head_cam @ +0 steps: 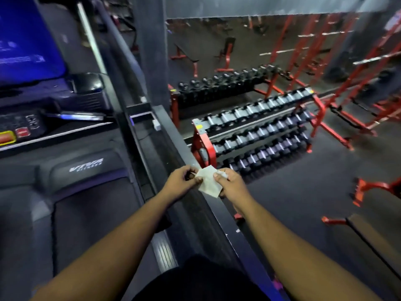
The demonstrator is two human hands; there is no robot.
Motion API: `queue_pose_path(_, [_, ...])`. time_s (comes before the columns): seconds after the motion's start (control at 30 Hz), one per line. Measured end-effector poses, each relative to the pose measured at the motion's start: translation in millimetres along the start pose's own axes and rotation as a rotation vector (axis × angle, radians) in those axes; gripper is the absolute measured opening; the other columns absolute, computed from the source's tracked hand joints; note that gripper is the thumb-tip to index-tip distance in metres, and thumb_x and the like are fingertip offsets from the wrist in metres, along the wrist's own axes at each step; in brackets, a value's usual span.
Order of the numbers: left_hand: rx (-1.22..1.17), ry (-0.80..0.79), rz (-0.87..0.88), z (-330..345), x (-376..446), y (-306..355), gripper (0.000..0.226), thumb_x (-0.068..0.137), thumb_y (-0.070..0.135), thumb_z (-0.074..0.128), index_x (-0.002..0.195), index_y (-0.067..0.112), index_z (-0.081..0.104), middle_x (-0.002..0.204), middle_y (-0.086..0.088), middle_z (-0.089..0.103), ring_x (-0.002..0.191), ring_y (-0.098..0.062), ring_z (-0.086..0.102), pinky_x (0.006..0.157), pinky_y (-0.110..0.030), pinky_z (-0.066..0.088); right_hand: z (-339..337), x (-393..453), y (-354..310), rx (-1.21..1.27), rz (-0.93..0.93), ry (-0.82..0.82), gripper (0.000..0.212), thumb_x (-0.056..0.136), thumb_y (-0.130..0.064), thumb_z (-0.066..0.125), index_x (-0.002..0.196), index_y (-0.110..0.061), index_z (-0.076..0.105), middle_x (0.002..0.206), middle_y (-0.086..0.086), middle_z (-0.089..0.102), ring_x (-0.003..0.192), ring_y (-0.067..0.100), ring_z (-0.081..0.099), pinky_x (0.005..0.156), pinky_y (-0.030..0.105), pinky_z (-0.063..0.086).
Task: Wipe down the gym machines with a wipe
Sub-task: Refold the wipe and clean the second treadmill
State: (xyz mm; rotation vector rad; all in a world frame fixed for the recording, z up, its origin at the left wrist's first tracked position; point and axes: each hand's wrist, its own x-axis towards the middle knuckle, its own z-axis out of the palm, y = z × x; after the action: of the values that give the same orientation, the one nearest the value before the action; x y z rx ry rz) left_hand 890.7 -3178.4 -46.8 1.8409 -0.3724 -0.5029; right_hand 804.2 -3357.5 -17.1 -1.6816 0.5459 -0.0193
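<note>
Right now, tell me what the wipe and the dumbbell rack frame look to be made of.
Wipe: thin, soft paper or nonwoven cloth, matte off-white; it creases where the left hand and right hand pinch it. Dumbbell rack frame: probably steel, painted glossy red, with rigid straight members. The blur leaves the details open.

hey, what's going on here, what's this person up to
A person stands on a treadmill in a gym, holding a small white wipe between both hands. The left hand pinches its left edge and the right hand pinches its right edge, as if unfolding or refolding it. The wipe is held above the treadmill's dark side rail and is not pressed to any surface. The console screen glows blue at left, and a red dumbbell rack stands on the floor to the right.
</note>
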Motion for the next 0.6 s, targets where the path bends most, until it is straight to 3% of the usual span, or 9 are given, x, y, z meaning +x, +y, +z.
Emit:
queue_pose_path(0.07, [0.002,0.054,-0.014,7,-1,-10,0.024,0.082,0.027,0.081,0.104,0.023,0.073,0.092,-0.001,0.076,0.086,-0.018,0.071,0.089,-0.051,0.058,4,16,10,0.026,-0.058,-0.054,0.003,0.098,-0.018,0.065,0.098,-0.015,0.066,0.087,0.003,0.070,0.074,0.014,0.067,0.056,0.028,0.055])
queue_pose_path(0.13, [0.015,0.160,-0.020,26,-1,-29,0.032,0.074,0.035,0.079,0.103,0.022,0.072,0.093,0.001,0.076,0.090,-0.023,0.073,0.085,-0.048,0.059,6,30,36,0.044,-0.111,-0.091,0.010,0.091,-0.029,0.069,0.094,-0.020,0.068,0.088,0.003,0.072,0.082,0.020,0.067,0.073,0.043,0.058])
queue_pose_path(0.2, [0.023,0.274,-0.011,52,2,-56,0.028,0.075,0.034,0.077,0.100,0.024,0.072,0.092,0.003,0.076,0.086,-0.024,0.072,0.078,-0.044,0.059,5,50,76,0.097,-0.152,-0.132,0.014,0.085,-0.036,0.069,0.092,-0.024,0.070,0.092,0.006,0.073,0.086,0.022,0.067,0.083,0.048,0.057])
queue_pose_path(0.27, [0.014,0.362,0.014,83,5,-92,0.016,0.084,0.022,0.076,0.097,0.028,0.070,0.090,0.004,0.074,0.081,-0.018,0.069,0.073,-0.039,0.057,4,64,124,0.247,-0.150,-0.184,0.007,0.092,-0.027,0.068,0.097,-0.023,0.071,0.101,0.013,0.074,0.092,0.027,0.067,0.089,0.052,0.055])
queue_pose_path(0.4, [-0.100,0.480,-0.021,155,-8,-167,0.017,0.092,0.012,0.072,0.093,0.028,0.068,0.086,0.003,0.070,0.076,-0.014,0.063,0.070,-0.036,0.055,-16,66,211,0.397,-0.067,-0.280,0.016,0.098,-0.008,0.060,0.111,-0.013,0.068,0.105,0.009,0.074,0.092,0.022,0.068,0.083,0.039,0.056])
queue_pose_path(0.5, [-0.145,0.492,-0.072,187,-37,-164,0.014,0.094,0.009,0.071,0.097,0.023,0.070,0.086,-0.001,0.071,0.071,-0.015,0.062,0.060,-0.029,0.052,-45,39,233,0.433,0.061,-0.374,0.019,0.097,-0.011,0.061,0.115,-0.011,0.069,0.110,0.010,0.075,0.094,0.023,0.071,0.079,0.035,0.057])
queue_pose_path(0.6, [-0.107,0.494,-0.032,189,-51,-135,0.014,0.093,0.010,0.071,0.106,0.015,0.073,0.095,-0.003,0.075,0.079,-0.012,0.066,0.066,-0.029,0.054,-61,28,225,0.388,0.097,-0.461,0.022,0.098,-0.014,0.060,0.116,-0.007,0.069,0.111,0.014,0.074,0.095,0.024,0.071,0.078,0.033,0.058])
